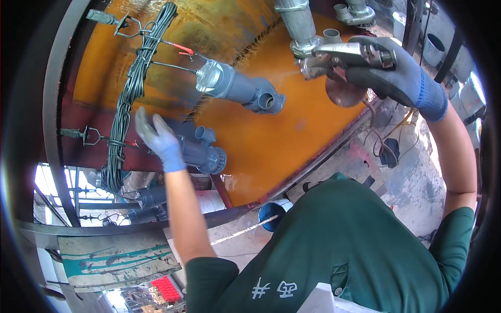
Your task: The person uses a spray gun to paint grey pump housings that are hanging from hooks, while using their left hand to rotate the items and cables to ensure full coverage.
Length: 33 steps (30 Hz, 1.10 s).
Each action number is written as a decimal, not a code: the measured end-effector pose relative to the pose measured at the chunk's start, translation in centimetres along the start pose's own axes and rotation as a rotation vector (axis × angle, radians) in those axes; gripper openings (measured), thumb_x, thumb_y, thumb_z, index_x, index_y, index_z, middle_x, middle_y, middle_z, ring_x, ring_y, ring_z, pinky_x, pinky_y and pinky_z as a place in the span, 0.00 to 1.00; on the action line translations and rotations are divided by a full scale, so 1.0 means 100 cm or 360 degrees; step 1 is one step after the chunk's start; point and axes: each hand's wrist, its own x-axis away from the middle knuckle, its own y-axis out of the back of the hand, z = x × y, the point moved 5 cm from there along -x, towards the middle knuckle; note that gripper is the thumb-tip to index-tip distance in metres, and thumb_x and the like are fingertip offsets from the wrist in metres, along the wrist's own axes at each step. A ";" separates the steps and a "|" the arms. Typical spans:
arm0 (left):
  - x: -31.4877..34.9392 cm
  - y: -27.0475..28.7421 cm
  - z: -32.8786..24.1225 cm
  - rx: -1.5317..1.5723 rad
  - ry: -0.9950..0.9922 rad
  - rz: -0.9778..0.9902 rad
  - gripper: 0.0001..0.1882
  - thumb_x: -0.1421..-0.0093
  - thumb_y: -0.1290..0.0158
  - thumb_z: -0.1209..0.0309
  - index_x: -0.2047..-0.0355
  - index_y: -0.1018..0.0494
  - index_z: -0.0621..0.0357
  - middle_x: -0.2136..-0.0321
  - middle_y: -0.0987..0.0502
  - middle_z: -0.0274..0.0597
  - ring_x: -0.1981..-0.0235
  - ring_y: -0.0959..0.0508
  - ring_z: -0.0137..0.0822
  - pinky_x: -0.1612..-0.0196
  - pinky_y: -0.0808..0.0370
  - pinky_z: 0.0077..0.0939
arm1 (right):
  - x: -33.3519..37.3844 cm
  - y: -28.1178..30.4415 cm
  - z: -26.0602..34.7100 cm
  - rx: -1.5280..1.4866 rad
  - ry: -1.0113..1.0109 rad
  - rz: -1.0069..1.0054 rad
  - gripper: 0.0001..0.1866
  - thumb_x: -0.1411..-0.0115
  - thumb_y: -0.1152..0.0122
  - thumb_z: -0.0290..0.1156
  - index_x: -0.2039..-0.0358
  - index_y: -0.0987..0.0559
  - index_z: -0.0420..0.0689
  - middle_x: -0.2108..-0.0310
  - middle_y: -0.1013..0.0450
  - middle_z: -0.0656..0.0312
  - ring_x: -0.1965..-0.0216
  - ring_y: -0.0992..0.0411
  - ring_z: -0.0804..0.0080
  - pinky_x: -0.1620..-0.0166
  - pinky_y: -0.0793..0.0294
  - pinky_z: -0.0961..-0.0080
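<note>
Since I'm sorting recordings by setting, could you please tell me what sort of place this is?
Likely a workshop's spray-painting area: the right hand holds a spray gun giving off faint mist, and grey pump-like units hang before a stained orange backdrop.

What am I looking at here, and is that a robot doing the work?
No robot here: this is a person at work, seen by a wide camera worn on their head, looking down. That lens bends straight edges. Both hands wear gloves. The right hand holds a metal spray gun, and a faint mist shows between its nozzle and a grey pump-like unit. The left hand is open, near a bundle of dark cable and a second grey unit; I cannot tell whether it touches either. Behind these spreads a large orange-brown surface.
</note>
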 end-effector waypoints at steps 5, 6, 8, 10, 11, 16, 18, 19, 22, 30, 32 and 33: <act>0.255 -0.035 0.047 0.0739 0.0846 0.0288 0.18 0.24 0.53 0.68 0.46 0.24 0.71 0.48 0.21 0.53 0.45 0.23 0.45 0.40 0.28 0.40 | -0.020 0.025 -0.017 0.0079 0.0197 -0.0071 0.21 0.33 0.31 0.40 0.45 0.19 0.41 0.56 0.19 0.58 0.57 0.20 0.74 0.51 0.18 0.73; 0.312 -0.042 0.036 0.0565 0.1130 0.0392 0.18 0.24 0.54 0.68 0.47 0.24 0.71 0.51 0.20 0.50 0.50 0.21 0.41 0.44 0.26 0.36 | -0.017 0.037 -0.035 0.0198 0.0305 -0.0103 0.22 0.32 0.31 0.38 0.42 0.20 0.41 0.53 0.20 0.59 0.55 0.21 0.75 0.51 0.19 0.74; 0.455 -0.018 0.065 0.0434 0.1410 0.0451 0.16 0.26 0.52 0.68 0.55 0.21 0.71 0.59 0.17 0.54 0.57 0.19 0.45 0.50 0.24 0.38 | -0.029 0.023 0.013 0.0182 -0.0239 -0.0033 0.23 0.33 0.30 0.37 0.42 0.21 0.41 0.53 0.20 0.60 0.55 0.22 0.77 0.49 0.19 0.74; 0.549 0.010 0.053 0.0263 0.1716 0.0777 0.18 0.28 0.50 0.64 0.57 0.19 0.70 0.59 0.16 0.57 0.58 0.18 0.50 0.52 0.24 0.43 | -0.034 0.009 0.005 0.0009 -0.0221 0.0145 0.28 0.38 0.25 0.37 0.41 0.22 0.40 0.55 0.20 0.63 0.55 0.22 0.78 0.50 0.20 0.74; 0.578 0.027 0.038 0.0148 0.1872 0.0876 0.20 0.29 0.50 0.61 0.56 0.18 0.69 0.58 0.16 0.59 0.57 0.18 0.52 0.51 0.24 0.44 | -0.037 0.013 0.003 0.0151 -0.0051 0.0102 0.26 0.37 0.26 0.36 0.41 0.22 0.40 0.56 0.20 0.63 0.55 0.22 0.78 0.50 0.20 0.74; 0.647 0.110 -0.009 -0.0289 0.1977 0.1602 0.21 0.32 0.52 0.56 0.62 0.16 0.60 0.61 0.16 0.63 0.57 0.18 0.61 0.52 0.24 0.51 | -0.063 0.025 0.026 -0.0098 -0.0431 -0.0114 0.20 0.30 0.36 0.34 0.41 0.22 0.39 0.61 0.17 0.60 0.65 0.20 0.76 0.60 0.17 0.77; 0.704 0.139 0.007 -0.0353 0.1903 0.1811 0.21 0.32 0.53 0.56 0.63 0.16 0.58 0.62 0.16 0.61 0.57 0.18 0.61 0.53 0.24 0.52 | -0.065 0.019 0.043 -0.0036 -0.0293 0.0028 0.20 0.30 0.36 0.32 0.42 0.23 0.36 0.61 0.17 0.57 0.65 0.18 0.73 0.59 0.15 0.77; 0.735 0.149 0.015 -0.0385 0.1811 0.1926 0.21 0.32 0.54 0.57 0.63 0.16 0.58 0.62 0.16 0.61 0.58 0.18 0.62 0.53 0.24 0.53 | -0.064 0.020 0.052 -0.0069 -0.0344 0.0083 0.20 0.30 0.36 0.31 0.42 0.23 0.34 0.61 0.17 0.56 0.64 0.17 0.72 0.59 0.14 0.77; 0.754 0.163 0.022 -0.0388 0.1800 0.2062 0.21 0.33 0.56 0.57 0.64 0.16 0.56 0.62 0.16 0.59 0.58 0.18 0.62 0.54 0.24 0.53 | -0.061 0.041 0.032 -0.0341 -0.0467 0.0222 0.20 0.30 0.36 0.30 0.42 0.23 0.34 0.58 0.17 0.56 0.59 0.16 0.70 0.57 0.13 0.75; 0.658 0.117 -0.020 -0.0394 0.2166 0.1774 0.24 0.33 0.52 0.52 0.61 0.16 0.60 0.59 0.18 0.66 0.52 0.20 0.65 0.47 0.26 0.55 | -0.079 0.036 0.033 -0.0135 -0.0188 0.0333 0.18 0.30 0.36 0.33 0.45 0.21 0.37 0.59 0.18 0.58 0.66 0.20 0.76 0.62 0.17 0.80; 0.651 0.103 -0.021 -0.0393 0.2067 0.1759 0.24 0.34 0.50 0.51 0.58 0.15 0.58 0.57 0.17 0.66 0.50 0.20 0.65 0.46 0.26 0.53 | -0.078 0.037 0.033 -0.0291 -0.0454 0.0330 0.18 0.30 0.36 0.33 0.45 0.22 0.37 0.58 0.17 0.57 0.65 0.18 0.74 0.59 0.14 0.78; 0.649 0.100 -0.023 -0.0394 0.2065 0.1756 0.24 0.34 0.50 0.51 0.58 0.15 0.58 0.57 0.17 0.66 0.50 0.20 0.65 0.46 0.26 0.53 | -0.079 0.038 0.022 -0.0462 -0.0440 0.0292 0.21 0.28 0.38 0.33 0.39 0.25 0.38 0.59 0.17 0.56 0.64 0.17 0.73 0.57 0.13 0.76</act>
